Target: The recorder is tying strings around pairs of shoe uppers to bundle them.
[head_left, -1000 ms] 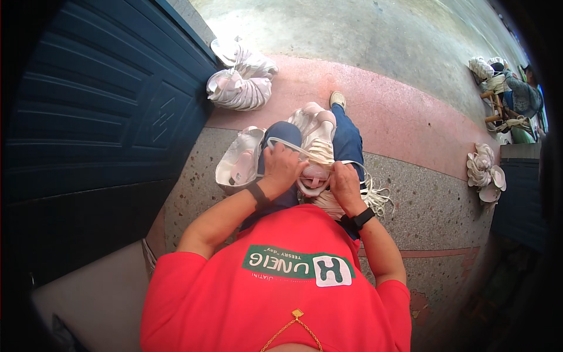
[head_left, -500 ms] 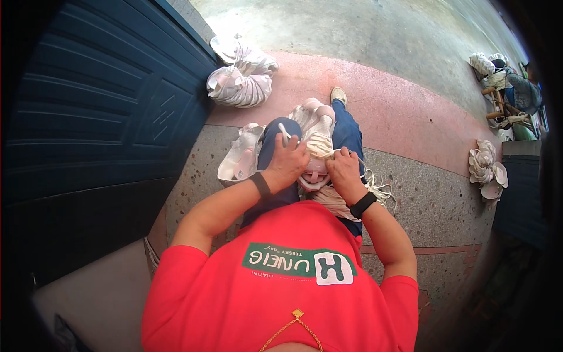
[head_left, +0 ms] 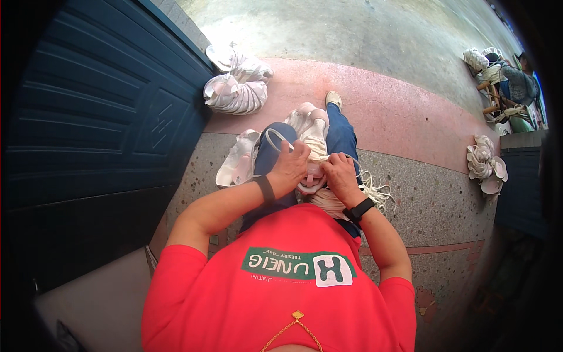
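Note:
A white and pink shoe upper [head_left: 311, 182] lies across my lap between my two hands, with pale laces [head_left: 317, 148] over its far part. My left hand [head_left: 291, 166] is closed in a pinch on a white shoelace [head_left: 271, 134], which arches up in a loop above my left knee. On the other side of the upper, my right hand [head_left: 341, 176] has its thumb and fingers pressed together at the lace; the exact grip is partly hidden. A loose bundle of cream laces [head_left: 378, 193] hangs over my right thigh, beside the right wrist.
More white uppers [head_left: 237, 158] sit left of my knee. A nested stack of uppers [head_left: 239, 88] lies by the dark blue door [head_left: 99, 100]. Another pile [head_left: 487, 164] is on the floor at right. Beyond it, a person [head_left: 521, 85] sits near wooden furniture.
The lace by my left hand has gone from a short raised end to a wider loop. Both hands stay close over the upper, and the whole view has shifted slightly.

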`<state>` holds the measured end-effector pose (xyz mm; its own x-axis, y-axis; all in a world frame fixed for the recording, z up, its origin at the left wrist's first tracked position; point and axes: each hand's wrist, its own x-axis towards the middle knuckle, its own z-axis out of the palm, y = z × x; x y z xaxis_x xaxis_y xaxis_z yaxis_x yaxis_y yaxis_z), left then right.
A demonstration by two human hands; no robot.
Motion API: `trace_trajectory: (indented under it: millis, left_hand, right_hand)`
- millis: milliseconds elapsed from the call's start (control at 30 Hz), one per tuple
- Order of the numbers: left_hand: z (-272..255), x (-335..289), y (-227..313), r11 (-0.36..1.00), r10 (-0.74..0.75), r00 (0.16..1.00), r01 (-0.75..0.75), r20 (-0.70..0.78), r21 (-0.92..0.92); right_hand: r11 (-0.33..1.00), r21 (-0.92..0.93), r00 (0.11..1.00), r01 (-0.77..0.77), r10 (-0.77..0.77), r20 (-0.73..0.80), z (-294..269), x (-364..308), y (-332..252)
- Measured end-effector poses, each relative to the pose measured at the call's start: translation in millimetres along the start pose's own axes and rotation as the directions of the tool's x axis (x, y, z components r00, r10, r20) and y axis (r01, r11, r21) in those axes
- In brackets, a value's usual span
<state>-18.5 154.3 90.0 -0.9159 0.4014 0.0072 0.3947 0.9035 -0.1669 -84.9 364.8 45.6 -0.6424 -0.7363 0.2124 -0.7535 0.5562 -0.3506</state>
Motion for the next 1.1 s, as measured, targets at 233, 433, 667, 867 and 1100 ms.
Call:
trace_trajectory:
  millis: [233, 433, 667, 867, 1100]
  left_hand:
    - [21.4, -3.0, -32.2, 0.966, 0.142, 0.982, -0.165, -0.125, -0.2]
    - [7.8, 8.4, -20.0, 0.61, -0.304, 0.933, 0.035, -0.193, -0.792]
    - [-40.3, 54.3, -33.9, 0.069, -0.468, 0.871, 0.206, 0.151, -0.976]
    - [-32.8, 75.0, -36.2, -0.114, -0.395, 0.865, 0.288, 0.31, -0.951]
    - [-11.7, 104.5, -35.9, -0.145, -0.302, 0.902, 0.277, 0.309, -0.95]
  right_hand:
    - [0.999, 0.047, 0.999, -0.012, 0.014, -0.04, 1.4, -4.4, 1.0]
    - [0.927, 0.351, 0.981, -0.135, 0.174, -0.083, -11.8, 10.0, 1.4]
    - [0.709, 0.646, 0.938, -0.283, 0.345, 0.032, -76.9, 84.8, -5.4]
    - [0.459, 0.823, 0.894, -0.334, 0.431, 0.122, -53.7, 77.9, 13.7]
    - [0.35, 0.855, 0.851, -0.383, 0.493, 0.18, -43.3, 73.9, 37.5]
